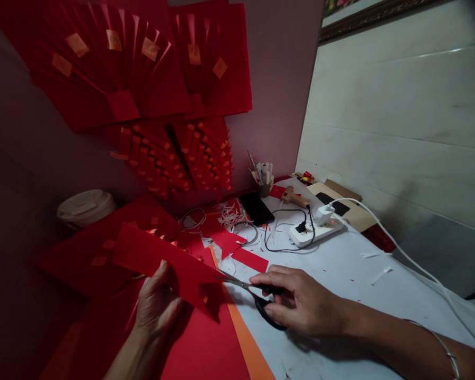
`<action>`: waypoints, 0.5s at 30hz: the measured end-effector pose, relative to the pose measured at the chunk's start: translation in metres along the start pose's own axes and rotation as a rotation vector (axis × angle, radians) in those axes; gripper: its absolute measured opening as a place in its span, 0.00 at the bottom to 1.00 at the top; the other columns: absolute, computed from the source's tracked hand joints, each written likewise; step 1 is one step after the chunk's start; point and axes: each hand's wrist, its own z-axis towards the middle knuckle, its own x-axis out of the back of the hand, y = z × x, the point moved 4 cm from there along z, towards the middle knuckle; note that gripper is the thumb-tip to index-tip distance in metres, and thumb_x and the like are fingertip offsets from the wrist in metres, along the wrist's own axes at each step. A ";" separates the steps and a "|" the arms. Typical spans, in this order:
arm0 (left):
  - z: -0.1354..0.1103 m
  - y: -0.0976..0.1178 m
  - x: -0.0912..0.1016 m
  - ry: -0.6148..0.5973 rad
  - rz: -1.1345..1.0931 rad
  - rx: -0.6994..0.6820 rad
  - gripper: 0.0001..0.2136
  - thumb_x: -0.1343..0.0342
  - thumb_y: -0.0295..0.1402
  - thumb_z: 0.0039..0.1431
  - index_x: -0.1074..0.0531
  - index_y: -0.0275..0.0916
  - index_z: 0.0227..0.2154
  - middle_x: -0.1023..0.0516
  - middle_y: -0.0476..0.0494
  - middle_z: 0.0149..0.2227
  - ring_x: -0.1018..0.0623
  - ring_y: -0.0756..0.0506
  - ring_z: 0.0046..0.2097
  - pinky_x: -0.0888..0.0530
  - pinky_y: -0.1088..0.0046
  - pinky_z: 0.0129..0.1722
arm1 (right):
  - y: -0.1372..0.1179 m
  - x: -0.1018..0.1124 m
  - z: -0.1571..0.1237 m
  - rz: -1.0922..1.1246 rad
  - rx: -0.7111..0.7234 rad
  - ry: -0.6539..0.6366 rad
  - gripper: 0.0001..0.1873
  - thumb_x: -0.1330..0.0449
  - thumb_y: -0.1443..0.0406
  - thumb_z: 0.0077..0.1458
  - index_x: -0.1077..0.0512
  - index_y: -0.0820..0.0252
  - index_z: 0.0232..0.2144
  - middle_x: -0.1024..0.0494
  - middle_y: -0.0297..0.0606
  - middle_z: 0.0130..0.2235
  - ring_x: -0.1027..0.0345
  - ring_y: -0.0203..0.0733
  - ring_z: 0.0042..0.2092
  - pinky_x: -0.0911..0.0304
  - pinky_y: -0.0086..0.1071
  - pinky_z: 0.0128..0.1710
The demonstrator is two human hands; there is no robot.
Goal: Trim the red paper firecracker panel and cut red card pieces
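White table (340, 274) — flat, crisp-edged red paper sheet (166, 264) meets black-handled scissors (248, 287).

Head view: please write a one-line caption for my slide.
The left hand holds a red paper sheet while the right hand sets scissors to its edge, over a white table.

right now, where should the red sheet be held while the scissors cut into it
Probably its near lower edge, from the left, where the left hand pinches the red sheet. The sheet hangs tilted above the table and the scissors in the right hand enter at its right corner, so that grip is clear of the blades.
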 end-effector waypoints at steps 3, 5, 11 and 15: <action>-0.001 0.000 -0.001 0.000 -0.003 0.009 0.18 0.58 0.22 0.66 0.21 0.37 0.31 0.15 0.41 0.28 0.16 0.43 0.28 0.17 0.62 0.34 | 0.001 0.000 0.001 -0.014 0.020 0.004 0.25 0.38 0.69 0.49 0.25 0.58 0.52 0.32 0.33 0.31 0.37 0.37 0.30 0.38 0.31 0.30; -0.002 0.000 -0.002 -0.002 -0.009 0.002 0.18 0.58 0.22 0.66 0.22 0.37 0.32 0.15 0.41 0.28 0.16 0.42 0.29 0.17 0.60 0.33 | 0.001 0.000 0.001 -0.026 0.033 0.005 0.25 0.38 0.69 0.49 0.25 0.59 0.53 0.31 0.34 0.31 0.37 0.37 0.30 0.38 0.31 0.31; -0.002 -0.001 -0.004 -0.018 -0.026 0.028 0.19 0.59 0.22 0.66 0.21 0.38 0.32 0.15 0.40 0.28 0.16 0.43 0.29 0.17 0.62 0.34 | 0.002 -0.001 0.000 -0.024 0.083 0.025 0.25 0.38 0.69 0.50 0.25 0.60 0.52 0.32 0.34 0.30 0.38 0.37 0.30 0.37 0.32 0.31; 0.000 -0.002 -0.003 -0.015 -0.045 0.024 0.19 0.59 0.22 0.66 0.21 0.37 0.32 0.14 0.40 0.29 0.16 0.42 0.30 0.17 0.62 0.34 | 0.004 -0.003 0.000 -0.027 0.096 0.028 0.24 0.38 0.69 0.51 0.25 0.61 0.52 0.32 0.35 0.31 0.38 0.38 0.30 0.37 0.32 0.31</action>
